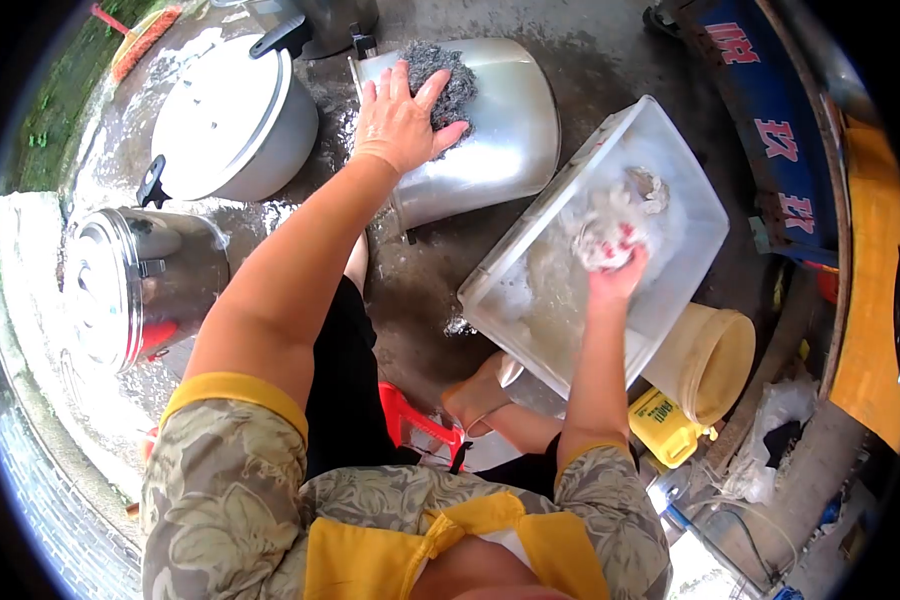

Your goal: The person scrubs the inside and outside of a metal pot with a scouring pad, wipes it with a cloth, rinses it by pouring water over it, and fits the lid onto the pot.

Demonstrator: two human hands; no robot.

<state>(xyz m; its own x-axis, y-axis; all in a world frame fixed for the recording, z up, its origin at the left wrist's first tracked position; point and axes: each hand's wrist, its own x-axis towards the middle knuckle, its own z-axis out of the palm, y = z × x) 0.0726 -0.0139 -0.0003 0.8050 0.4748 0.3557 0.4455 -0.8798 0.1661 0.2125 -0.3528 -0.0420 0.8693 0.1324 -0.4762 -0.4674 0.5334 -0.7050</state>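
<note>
A large metal pot point(505, 125) lies on its side on the wet ground in front of me. My left hand point(398, 125) is flat with its fingers spread, at the near edge of a clump of grey steel wool point(448, 88) on the pot's side. I cannot tell how much of the clump is under my fingers. To the right, a clear plastic tub point(675, 200) holds cloudy water. Inside it, my right hand point(620, 278) is closed on a wet whitish cloth point(602, 232) with red patches; suds partly cover the cloth.
At left stand a wide lidded pot point(220, 115) and a steel pot with clamps point(175, 260). A beige bucket point(705, 355) and a yellow jug point(664, 425) stand beside the tub. Below lies a red plastic stool point(410, 415). A red broom point(145, 45) is at the far left.
</note>
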